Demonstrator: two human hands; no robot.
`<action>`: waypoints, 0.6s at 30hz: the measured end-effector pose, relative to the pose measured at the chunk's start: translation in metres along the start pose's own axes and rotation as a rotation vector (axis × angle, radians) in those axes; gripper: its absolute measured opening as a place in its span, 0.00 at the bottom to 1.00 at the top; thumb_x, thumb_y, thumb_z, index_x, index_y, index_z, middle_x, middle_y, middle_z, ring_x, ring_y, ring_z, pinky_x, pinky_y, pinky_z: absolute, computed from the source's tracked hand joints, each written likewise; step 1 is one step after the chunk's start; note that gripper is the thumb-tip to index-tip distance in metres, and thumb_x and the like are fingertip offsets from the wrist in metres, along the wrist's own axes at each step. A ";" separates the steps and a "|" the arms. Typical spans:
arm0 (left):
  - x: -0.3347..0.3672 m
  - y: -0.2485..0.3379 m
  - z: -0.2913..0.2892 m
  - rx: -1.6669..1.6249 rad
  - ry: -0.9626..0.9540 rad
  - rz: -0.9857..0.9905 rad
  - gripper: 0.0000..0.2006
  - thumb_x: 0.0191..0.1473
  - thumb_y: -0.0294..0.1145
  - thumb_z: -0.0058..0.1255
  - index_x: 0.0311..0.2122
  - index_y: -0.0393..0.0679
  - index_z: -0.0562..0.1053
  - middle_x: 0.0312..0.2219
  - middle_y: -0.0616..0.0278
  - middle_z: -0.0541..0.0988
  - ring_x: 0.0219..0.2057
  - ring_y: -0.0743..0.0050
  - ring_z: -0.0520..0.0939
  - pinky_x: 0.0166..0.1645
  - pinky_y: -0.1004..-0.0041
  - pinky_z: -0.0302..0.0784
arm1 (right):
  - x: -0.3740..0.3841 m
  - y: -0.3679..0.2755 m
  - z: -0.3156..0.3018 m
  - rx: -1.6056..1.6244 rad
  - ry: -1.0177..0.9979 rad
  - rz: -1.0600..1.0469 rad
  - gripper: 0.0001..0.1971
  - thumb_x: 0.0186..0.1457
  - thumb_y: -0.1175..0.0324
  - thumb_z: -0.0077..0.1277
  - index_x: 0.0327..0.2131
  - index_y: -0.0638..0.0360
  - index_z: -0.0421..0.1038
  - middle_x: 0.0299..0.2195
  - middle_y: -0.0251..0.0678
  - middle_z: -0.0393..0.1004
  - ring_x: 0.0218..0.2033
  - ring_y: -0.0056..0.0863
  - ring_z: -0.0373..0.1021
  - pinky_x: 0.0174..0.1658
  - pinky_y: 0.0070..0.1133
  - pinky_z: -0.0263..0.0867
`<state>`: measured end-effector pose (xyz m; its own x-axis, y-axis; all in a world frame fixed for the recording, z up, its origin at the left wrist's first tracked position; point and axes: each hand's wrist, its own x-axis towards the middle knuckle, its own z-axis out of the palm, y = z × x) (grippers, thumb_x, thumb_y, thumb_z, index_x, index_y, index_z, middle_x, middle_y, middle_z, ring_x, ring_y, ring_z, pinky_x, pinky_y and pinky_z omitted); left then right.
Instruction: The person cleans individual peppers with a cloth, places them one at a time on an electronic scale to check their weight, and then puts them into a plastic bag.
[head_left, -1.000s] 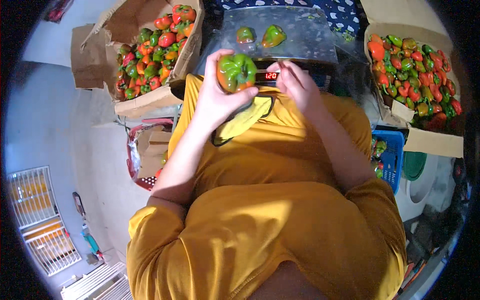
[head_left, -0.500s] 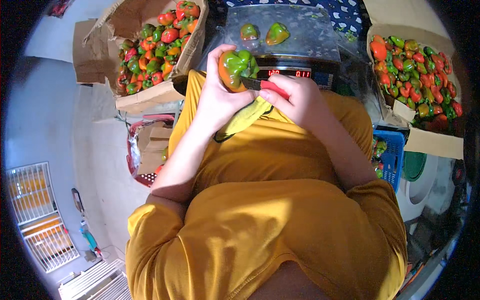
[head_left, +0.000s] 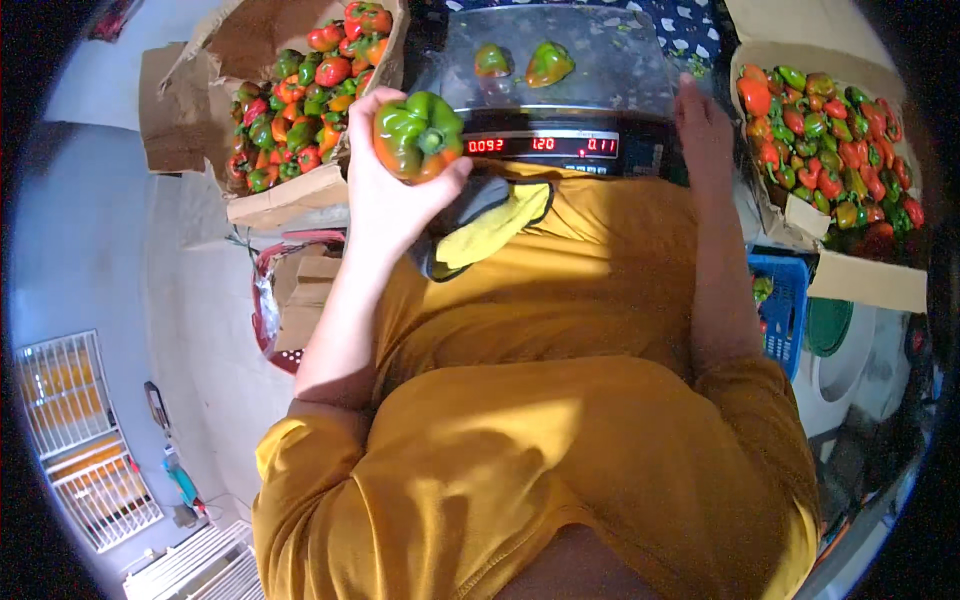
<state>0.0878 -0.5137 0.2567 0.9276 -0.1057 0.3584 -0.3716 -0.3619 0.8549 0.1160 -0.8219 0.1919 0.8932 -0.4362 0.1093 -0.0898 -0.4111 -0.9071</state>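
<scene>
Green skin, glossy, turning orange along the lower edge: we log one large bell pepper (head_left: 420, 135) in the left hand (head_left: 390, 205), upper centre-left of the frame. Left fingers clamped around its side, thumb beneath; stem end faces us. The right hand (head_left: 704, 135) sits at upper right of centre, just beside the scale; its fingers are dim and partly blurred, and we cannot tell whether they are together or apart, or whether they grip anything.

Top centre, we record the metal weighing plate (head_left: 610, 75) with two smaller peppers (head_left: 549, 65) near each other, clear of both hands. Below the plate, a display (head_left: 542, 145) glows red. Under the held pepper, across the lap, we find a yellow piece with dark edging (head_left: 495, 228).

Upper left: a cardboard box (head_left: 290, 197) of red, orange and green peppers. Upper right: a second carton (head_left: 870, 284), likewise filled. Right of the right forearm, we mark a blue basket (head_left: 796, 325); left of the left forearm, a red basket (head_left: 264, 310) with cardboard inside.
</scene>
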 end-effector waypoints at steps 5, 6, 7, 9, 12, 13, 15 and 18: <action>0.011 -0.011 0.009 -0.034 -0.079 -0.043 0.33 0.31 0.29 0.62 0.44 0.41 0.56 0.33 0.61 0.69 0.35 0.76 0.72 0.44 0.75 0.67 | -0.017 -0.006 0.025 0.075 -0.080 -0.048 0.25 0.53 0.47 0.41 0.29 0.63 0.72 0.20 0.34 0.70 0.24 0.26 0.66 0.31 0.23 0.61; 0.014 -0.016 0.016 -0.047 -0.127 -0.078 0.33 0.32 0.29 0.62 0.45 0.41 0.56 0.35 0.60 0.69 0.37 0.75 0.72 0.45 0.75 0.67 | -0.019 -0.008 0.030 0.228 -0.093 -0.038 0.24 0.53 0.47 0.41 0.26 0.62 0.71 0.18 0.31 0.68 0.22 0.23 0.64 0.28 0.20 0.60; 0.018 -0.023 0.022 -0.060 -0.178 -0.112 0.34 0.34 0.30 0.61 0.47 0.40 0.56 0.36 0.60 0.69 0.38 0.75 0.72 0.46 0.75 0.66 | -0.020 -0.008 0.030 0.381 -0.102 -0.028 0.23 0.53 0.47 0.42 0.24 0.60 0.70 0.16 0.29 0.66 0.19 0.19 0.62 0.25 0.17 0.58; 0.033 -0.049 0.040 0.090 -0.229 -0.039 0.35 0.34 0.33 0.62 0.47 0.38 0.57 0.36 0.58 0.70 0.39 0.72 0.72 0.47 0.73 0.66 | -0.013 -0.013 0.018 0.470 -0.135 0.040 0.22 0.53 0.48 0.42 0.22 0.58 0.69 0.16 0.28 0.65 0.18 0.17 0.60 0.22 0.15 0.56; 0.066 -0.057 0.085 0.347 -0.183 0.269 0.35 0.31 0.43 0.62 0.44 0.34 0.62 0.40 0.45 0.68 0.40 0.48 0.72 0.50 0.66 0.64 | -0.004 -0.001 0.016 0.632 -0.085 0.112 0.20 0.53 0.49 0.43 0.20 0.56 0.68 0.15 0.26 0.63 0.15 0.13 0.57 0.18 0.13 0.52; 0.081 -0.061 0.097 0.372 -0.183 0.262 0.35 0.32 0.47 0.61 0.45 0.37 0.63 0.39 0.46 0.70 0.40 0.49 0.73 0.50 0.62 0.61 | -0.003 0.002 0.019 0.711 -0.013 0.110 0.20 0.53 0.49 0.43 0.20 0.56 0.67 0.15 0.25 0.63 0.15 0.12 0.56 0.17 0.13 0.50; 0.108 -0.058 0.112 0.558 -0.130 0.274 0.34 0.34 0.53 0.58 0.45 0.43 0.64 0.38 0.50 0.72 0.41 0.52 0.73 0.47 0.57 0.59 | -0.004 0.000 0.022 0.689 0.004 0.117 0.21 0.54 0.48 0.41 0.21 0.57 0.67 0.12 0.24 0.59 0.13 0.13 0.53 0.16 0.13 0.46; 0.146 -0.076 0.124 0.799 -0.061 0.307 0.32 0.40 0.60 0.49 0.48 0.52 0.63 0.36 0.56 0.76 0.41 0.59 0.75 0.46 0.52 0.58 | 0.002 0.007 0.022 0.658 -0.003 0.109 0.23 0.55 0.47 0.38 0.22 0.57 0.66 0.09 0.24 0.55 0.11 0.13 0.50 0.15 0.14 0.42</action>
<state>0.2566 -0.6161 0.1977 0.7997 -0.3467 0.4902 -0.4882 -0.8507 0.1947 0.1267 -0.8080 0.1769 0.8955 -0.4451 0.0030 0.1074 0.2095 -0.9719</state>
